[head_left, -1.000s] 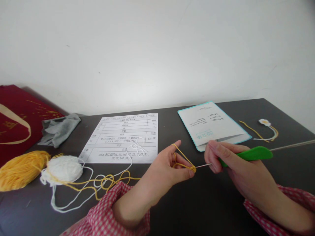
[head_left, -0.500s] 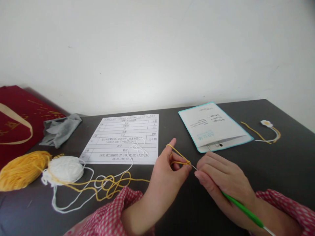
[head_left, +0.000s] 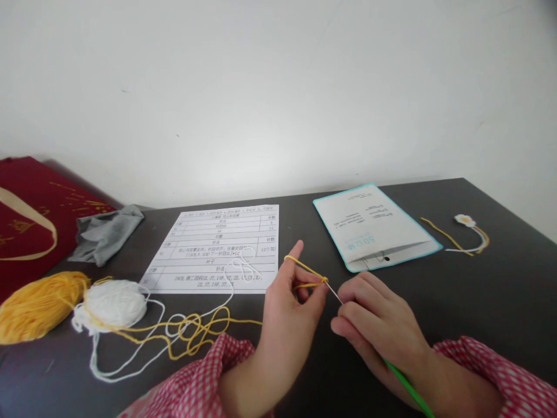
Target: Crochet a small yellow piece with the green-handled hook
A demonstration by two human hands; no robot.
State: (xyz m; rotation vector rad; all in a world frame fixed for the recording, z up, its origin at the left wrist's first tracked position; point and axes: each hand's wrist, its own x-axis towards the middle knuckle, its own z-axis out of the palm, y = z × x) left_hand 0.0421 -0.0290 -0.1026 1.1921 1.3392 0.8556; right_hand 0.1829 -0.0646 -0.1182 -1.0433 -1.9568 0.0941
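Yellow yarn [head_left: 308, 267] loops over the raised index finger of my left hand [head_left: 292, 310], and its thumb and other fingers pinch the yarn. My right hand [head_left: 378, 319] is closed round a crochet hook [head_left: 408, 385] with a green handle. The hook's thin metal shaft reaches left into the yellow loop at my left fingertips; its very tip is hidden in the yarn. A loose yellow strand trails left behind my left wrist to a yellow yarn skein [head_left: 41, 306]. Beside that lies a white yarn ball [head_left: 115, 305].
A printed pattern sheet [head_left: 217, 249] lies left of centre, with a white strand over it. A white pouch with a blue edge [head_left: 369, 226] is at the back right. Farther right is a small crocheted flower [head_left: 465, 220]. A grey cloth [head_left: 108, 232] and red bag [head_left: 39, 209] are at left.
Both hands have shifted slightly left, with the hook and yellow loop between them. The right hand has dropped a little and the hook tilts more steeply. The view has moved slightly.
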